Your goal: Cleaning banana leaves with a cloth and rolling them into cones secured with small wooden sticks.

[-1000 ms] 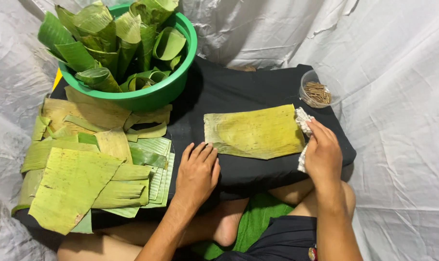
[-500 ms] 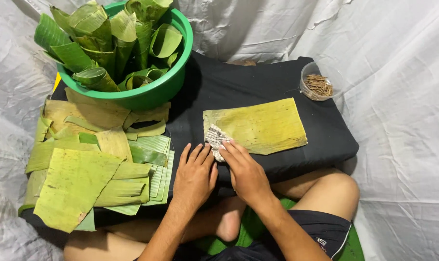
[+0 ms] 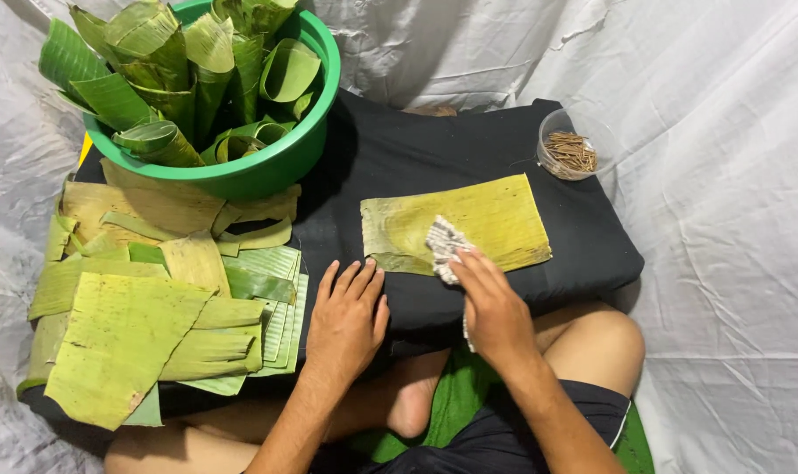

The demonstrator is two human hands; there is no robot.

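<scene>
From the head view, our right hand (image 3: 496, 307) grips a crumpled checked cloth (image 3: 445, 247) and presses it onto the lower left part of a yellow-green leaf (image 3: 469, 224) lying flat on the black counter (image 3: 583, 241). Our left hand (image 3: 348, 318) lies open and flat on the counter just beside the leaf's near left corner, fingers spread, holding nothing and not quite on the leaf.

To our left sits a loose pile of cut leaves (image 3: 144, 307), and behind it a green basin (image 3: 267, 167) packed with rolled leaves. A small clear bowl of thin sticks (image 3: 573, 149) stands at the far right corner, well apart from the hands.

To wipe well, we judge it best to stroke along the leaf's ribs with light pressure, since it would split easily across them, and to pin the near edge with the free hand so it does not slide.
</scene>
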